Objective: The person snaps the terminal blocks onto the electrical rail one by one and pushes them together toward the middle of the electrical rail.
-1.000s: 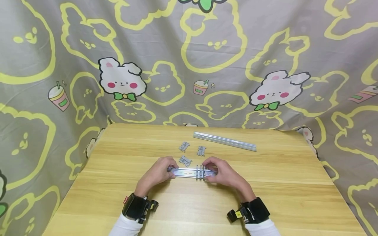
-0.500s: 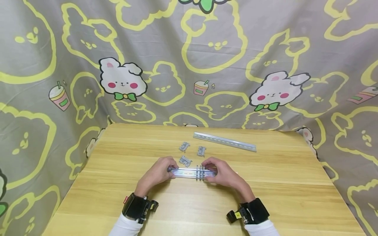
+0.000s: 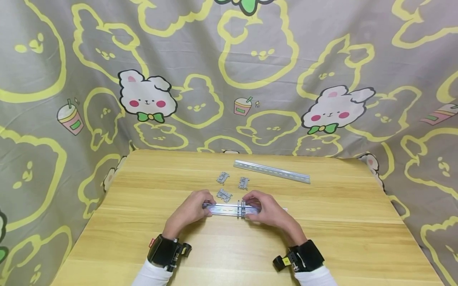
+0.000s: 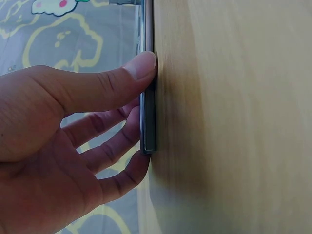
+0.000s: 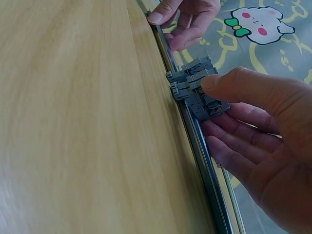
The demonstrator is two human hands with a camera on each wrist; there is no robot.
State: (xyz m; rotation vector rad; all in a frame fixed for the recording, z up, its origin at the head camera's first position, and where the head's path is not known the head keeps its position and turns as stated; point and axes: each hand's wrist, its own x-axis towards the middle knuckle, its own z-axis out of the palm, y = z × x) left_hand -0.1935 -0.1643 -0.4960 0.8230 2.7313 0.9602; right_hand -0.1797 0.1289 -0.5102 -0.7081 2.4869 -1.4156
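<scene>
Gripped left end of metal rail (image 3: 223, 209) with curled left hand (image 3: 195, 205); pinched grey block (image 5: 197, 105) on rail at left edge of right hand (image 3: 269, 208).

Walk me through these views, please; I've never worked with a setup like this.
There is no robot here, just a person's bare left hand and right hand, with wrist cameras strapped on. The wide picture comes from a head camera looking forward and down; the two close-ups come from the wrists. On the wooden table lie three loose gray terminal blocks and, farther back, a spare slotted DIN rail. The left hand grips the left end of the nearer DIN rail; the right hand holds the mounted terminal blocks on it.
</scene>
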